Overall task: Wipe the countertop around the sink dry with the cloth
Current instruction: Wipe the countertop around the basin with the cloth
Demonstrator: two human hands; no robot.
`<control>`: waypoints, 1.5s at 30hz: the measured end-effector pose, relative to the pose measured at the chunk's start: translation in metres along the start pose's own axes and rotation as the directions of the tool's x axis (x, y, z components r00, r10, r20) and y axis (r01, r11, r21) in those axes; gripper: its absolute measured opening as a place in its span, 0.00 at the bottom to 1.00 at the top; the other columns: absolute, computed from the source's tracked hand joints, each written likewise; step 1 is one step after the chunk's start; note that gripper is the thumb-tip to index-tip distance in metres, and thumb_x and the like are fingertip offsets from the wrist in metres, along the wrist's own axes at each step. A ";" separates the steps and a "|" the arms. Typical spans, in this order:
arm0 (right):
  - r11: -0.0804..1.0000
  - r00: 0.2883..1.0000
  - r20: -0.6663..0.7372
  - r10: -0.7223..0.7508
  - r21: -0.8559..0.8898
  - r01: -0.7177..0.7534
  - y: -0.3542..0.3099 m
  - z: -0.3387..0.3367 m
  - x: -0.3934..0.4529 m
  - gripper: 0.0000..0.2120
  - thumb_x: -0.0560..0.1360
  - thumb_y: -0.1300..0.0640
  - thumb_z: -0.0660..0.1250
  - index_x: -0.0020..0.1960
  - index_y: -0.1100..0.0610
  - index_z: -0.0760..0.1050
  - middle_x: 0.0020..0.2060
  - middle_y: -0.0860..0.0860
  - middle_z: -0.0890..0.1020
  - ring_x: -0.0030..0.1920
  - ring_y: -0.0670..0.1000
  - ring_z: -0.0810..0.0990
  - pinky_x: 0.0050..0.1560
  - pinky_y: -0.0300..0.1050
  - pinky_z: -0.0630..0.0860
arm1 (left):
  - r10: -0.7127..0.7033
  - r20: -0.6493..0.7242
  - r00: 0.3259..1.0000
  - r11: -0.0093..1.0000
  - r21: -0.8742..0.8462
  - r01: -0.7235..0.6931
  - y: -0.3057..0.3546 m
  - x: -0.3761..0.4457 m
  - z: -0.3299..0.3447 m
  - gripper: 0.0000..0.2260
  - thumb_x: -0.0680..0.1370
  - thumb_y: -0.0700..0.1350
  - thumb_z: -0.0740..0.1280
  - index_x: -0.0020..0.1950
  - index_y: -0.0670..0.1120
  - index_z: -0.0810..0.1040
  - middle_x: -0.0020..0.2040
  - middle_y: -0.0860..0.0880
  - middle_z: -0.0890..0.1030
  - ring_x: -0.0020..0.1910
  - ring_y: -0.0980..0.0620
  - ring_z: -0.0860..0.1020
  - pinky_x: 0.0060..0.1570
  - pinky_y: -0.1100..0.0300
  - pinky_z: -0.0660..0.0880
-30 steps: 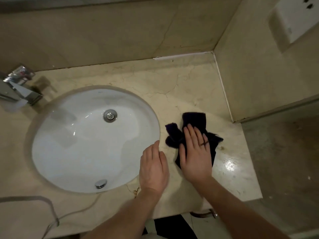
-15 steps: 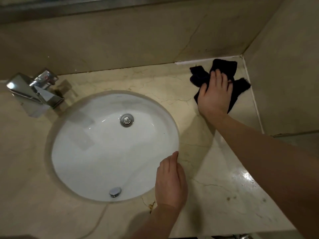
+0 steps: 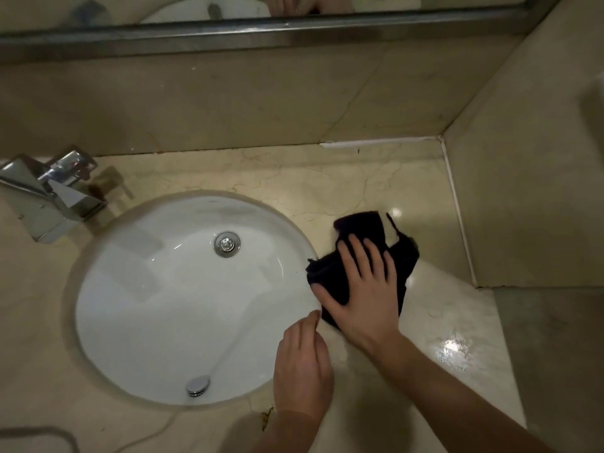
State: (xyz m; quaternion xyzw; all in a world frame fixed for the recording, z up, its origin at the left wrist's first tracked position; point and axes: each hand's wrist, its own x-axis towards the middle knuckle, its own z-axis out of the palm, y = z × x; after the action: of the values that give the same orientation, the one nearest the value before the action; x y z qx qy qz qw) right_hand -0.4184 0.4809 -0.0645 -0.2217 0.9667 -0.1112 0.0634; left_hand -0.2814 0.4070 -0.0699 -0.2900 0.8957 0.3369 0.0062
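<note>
A dark cloth (image 3: 361, 228) lies crumpled on the beige marble countertop (image 3: 343, 188), just right of the white oval sink (image 3: 157, 305). My right hand (image 3: 362, 289) presses flat on the cloth with fingers spread, covering its near half. My left hand (image 3: 302, 364) rests on the sink's front right rim, fingers loosely curled, holding nothing. The cloth's left edge touches the sink rim.
A chrome tap (image 3: 49, 194) stands at the back left of the sink. The side wall (image 3: 523, 191) closes the counter on the right, and the back wall carries a mirror frame (image 3: 294, 31). Wet glare (image 3: 452, 349) shows near the counter's front right edge.
My right hand slid the cloth from beside the sink to the back right corner, then pulled it back toward the sink's right rim. The left hand stayed on the front rim.
</note>
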 end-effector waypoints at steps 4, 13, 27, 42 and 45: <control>0.992 0.987 -0.097 0.125 0.004 -0.125 0.021 -0.004 0.083 0.35 0.79 0.34 0.56 0.79 0.53 0.62 0.79 0.51 0.62 0.79 0.55 0.57 0.79 0.56 0.49 | 0.022 0.017 1.000 1.000 -0.001 -0.022 -0.002 0.000 -0.001 0.19 0.81 0.47 0.52 0.69 0.51 0.72 0.59 0.56 0.77 0.57 0.56 0.75 0.58 0.63 0.69; 0.991 0.930 -0.345 0.125 0.078 -0.104 0.103 -0.010 0.178 0.24 0.82 0.48 0.57 0.72 0.61 0.72 0.71 0.58 0.74 0.71 0.59 0.71 0.74 0.57 0.61 | 0.031 0.010 0.999 0.999 -0.028 -0.031 -0.003 0.002 -0.001 0.19 0.82 0.46 0.53 0.71 0.50 0.72 0.62 0.58 0.76 0.60 0.59 0.73 0.60 0.65 0.68; 0.958 0.943 -0.185 0.277 -0.028 -0.286 0.079 -0.013 0.100 0.30 0.82 0.45 0.49 0.79 0.58 0.60 0.78 0.55 0.63 0.77 0.57 0.60 0.78 0.57 0.52 | 0.009 0.034 0.999 0.999 -0.040 -0.008 -0.002 0.000 -0.001 0.19 0.82 0.49 0.52 0.70 0.51 0.73 0.62 0.59 0.76 0.60 0.58 0.74 0.60 0.64 0.69; 0.941 0.939 -0.085 -0.334 0.035 0.338 -0.079 0.027 0.186 0.27 0.81 0.48 0.53 0.76 0.60 0.68 0.75 0.55 0.70 0.75 0.58 0.67 0.77 0.56 0.55 | 0.059 -0.018 0.998 0.997 -0.053 -0.060 -0.004 0.002 0.000 0.16 0.80 0.48 0.57 0.67 0.53 0.74 0.58 0.58 0.78 0.56 0.62 0.74 0.56 0.71 0.67; 0.882 0.885 -0.065 -0.460 0.083 0.465 -0.041 0.015 0.181 0.26 0.82 0.47 0.56 0.76 0.56 0.69 0.75 0.53 0.70 0.75 0.55 0.66 0.78 0.53 0.54 | 0.040 -0.029 0.999 0.997 -0.065 -0.041 -0.006 0.001 0.001 0.16 0.80 0.49 0.57 0.68 0.56 0.72 0.59 0.60 0.77 0.56 0.61 0.75 0.55 0.70 0.68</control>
State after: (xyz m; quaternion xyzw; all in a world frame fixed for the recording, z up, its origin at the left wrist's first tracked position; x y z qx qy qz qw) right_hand -0.5607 0.3617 -0.0822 -0.4400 0.8806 -0.1743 0.0247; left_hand -0.2791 0.4036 -0.0748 -0.2764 0.8899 0.3621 -0.0224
